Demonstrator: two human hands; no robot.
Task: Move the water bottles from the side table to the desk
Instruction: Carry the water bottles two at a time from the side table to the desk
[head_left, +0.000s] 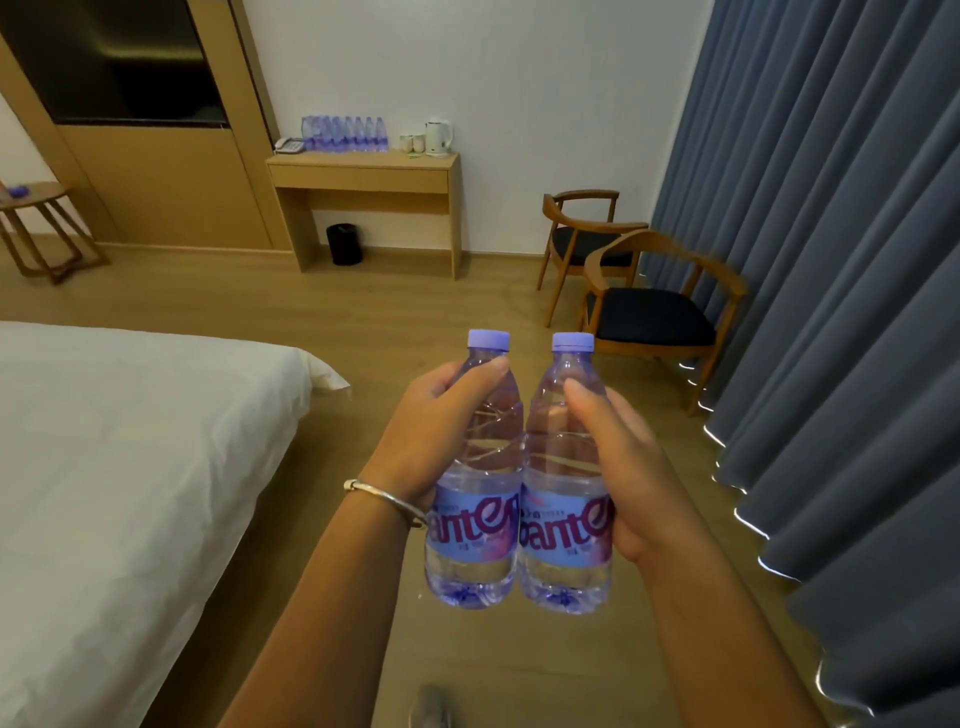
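I carry two clear water bottles with purple caps and blue labels, upright and side by side in front of me. My left hand (436, 431) grips the left bottle (475, 551) around its upper body. My right hand (618, 457) grips the right bottle (563, 551) the same way. Across the room stands the wooden desk (363, 174) against the white wall, with a row of several matching bottles (345, 134) on its top. The round wooden side table (39, 200) is at the far left with a small purple object on it.
A white bed (130, 467) fills the left. Two wooden chairs (654, 306) stand at the right before grey-blue curtains (841, 260). On the desk are a phone (288, 145), cups and a white kettle (439, 137). A black bin (344, 244) sits under it. Wooden floor runs between.
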